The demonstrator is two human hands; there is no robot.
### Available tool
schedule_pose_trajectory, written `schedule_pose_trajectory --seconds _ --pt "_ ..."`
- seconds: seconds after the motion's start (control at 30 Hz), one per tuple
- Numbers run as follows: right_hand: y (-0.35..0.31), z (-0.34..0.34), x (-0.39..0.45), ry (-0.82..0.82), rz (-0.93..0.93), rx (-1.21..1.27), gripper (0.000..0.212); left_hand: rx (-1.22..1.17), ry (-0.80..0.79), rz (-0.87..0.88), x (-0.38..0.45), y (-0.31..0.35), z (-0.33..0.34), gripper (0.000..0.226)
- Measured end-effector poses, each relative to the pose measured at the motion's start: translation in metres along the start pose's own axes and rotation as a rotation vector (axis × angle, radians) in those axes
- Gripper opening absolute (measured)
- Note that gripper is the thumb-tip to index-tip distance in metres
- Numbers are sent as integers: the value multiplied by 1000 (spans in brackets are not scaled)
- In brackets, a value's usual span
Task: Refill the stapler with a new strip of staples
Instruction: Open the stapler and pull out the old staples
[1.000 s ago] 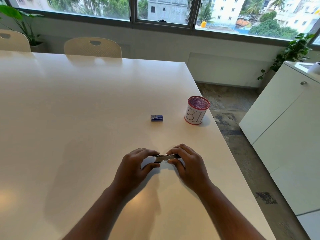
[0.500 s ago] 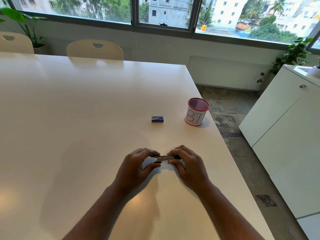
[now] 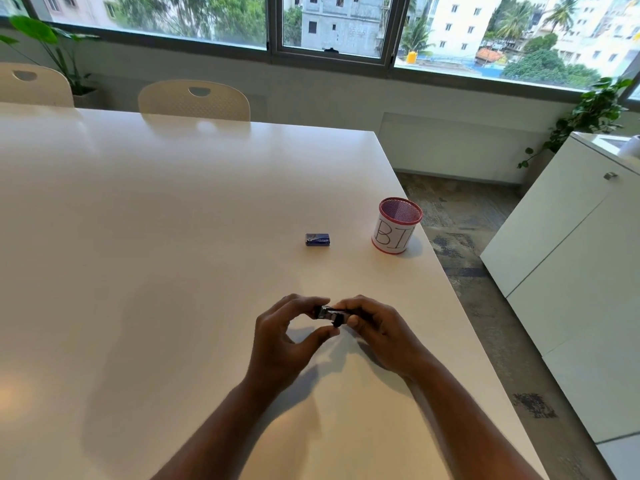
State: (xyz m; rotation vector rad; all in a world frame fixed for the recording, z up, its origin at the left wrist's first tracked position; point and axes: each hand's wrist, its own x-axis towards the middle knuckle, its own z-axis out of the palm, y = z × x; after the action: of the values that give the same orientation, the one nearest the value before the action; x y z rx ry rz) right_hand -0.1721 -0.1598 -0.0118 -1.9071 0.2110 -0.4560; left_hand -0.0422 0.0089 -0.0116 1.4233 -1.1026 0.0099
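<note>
Near the tabletop's point(image 3: 173, 237) right edge, left hand point(image 3: 280, 341) and right hand point(image 3: 381, 336) both pinch the small stapler point(image 3: 329, 313).

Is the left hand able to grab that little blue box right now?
Probably not straight away. The left hand pinches the stapler together with the right hand. Bare table lies between it and the blue box, so once it lets go, likely yes.

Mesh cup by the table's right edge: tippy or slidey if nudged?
The mesh cup probably weighs little: its wall looks like open mesh and nothing shows above the rim. It stands upright and taller than wide on a glossy table, so a low push likely slides it and a high one may tip it.
</note>
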Motion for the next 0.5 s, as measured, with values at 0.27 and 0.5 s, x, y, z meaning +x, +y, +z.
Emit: schedule_pose_trajectory --seconds 0.27,0.5 --pt "6 -4 1 -20 47 153 21 -62 169 -39 -3 13 33 38" --pt "4 -5 1 -45 55 248 26 -18 209 -36 -2 14 38 38"
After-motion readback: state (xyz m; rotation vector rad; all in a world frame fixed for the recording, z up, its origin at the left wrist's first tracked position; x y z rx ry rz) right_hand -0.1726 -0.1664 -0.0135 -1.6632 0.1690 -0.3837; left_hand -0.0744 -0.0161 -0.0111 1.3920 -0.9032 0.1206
